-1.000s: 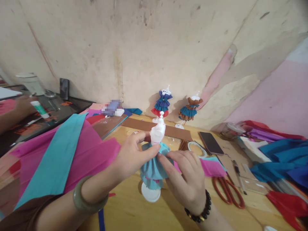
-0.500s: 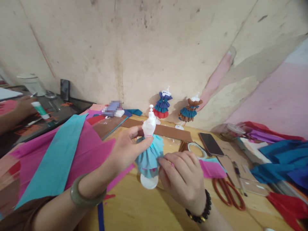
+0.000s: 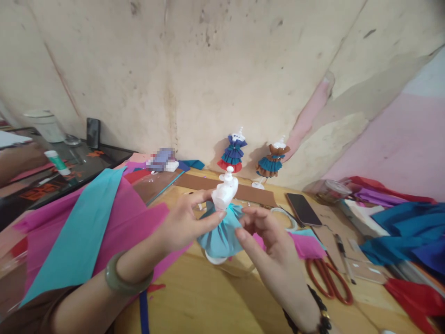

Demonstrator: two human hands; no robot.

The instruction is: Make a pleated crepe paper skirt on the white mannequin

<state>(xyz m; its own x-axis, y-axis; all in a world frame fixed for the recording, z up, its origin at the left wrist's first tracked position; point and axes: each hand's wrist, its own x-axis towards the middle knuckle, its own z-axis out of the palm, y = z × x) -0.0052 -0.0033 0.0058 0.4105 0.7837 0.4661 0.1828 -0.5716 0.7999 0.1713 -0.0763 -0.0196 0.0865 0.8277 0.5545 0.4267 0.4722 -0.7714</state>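
A small white mannequin [image 3: 225,191] wears a gathered light-blue paper skirt [image 3: 219,235], and its round white base [image 3: 216,259] shows below the hem. My left hand [image 3: 189,215] grips the mannequin at the waist, thumb in front and fingers behind. At the skirt's right side is my right hand [image 3: 269,241], its fingers apart and curved, with the fingertips at the paper's edge; whether they pinch it is not clear. The mannequin leans a little to the right.
Two dressed mannequins, one blue and red [image 3: 233,150], one brown and teal [image 3: 273,160], stand against the wall. Red-handled scissors [image 3: 328,280], a phone [image 3: 303,208] and a tape roll [image 3: 283,218] lie right. Pink paper [image 3: 125,218] spreads left, near another person's hand [image 3: 24,160].
My right hand has turned and opened from a closed pinch at the skirt's lower edge, moving up its side. The mannequin has shifted right and tilted, its skirt flaring wider.
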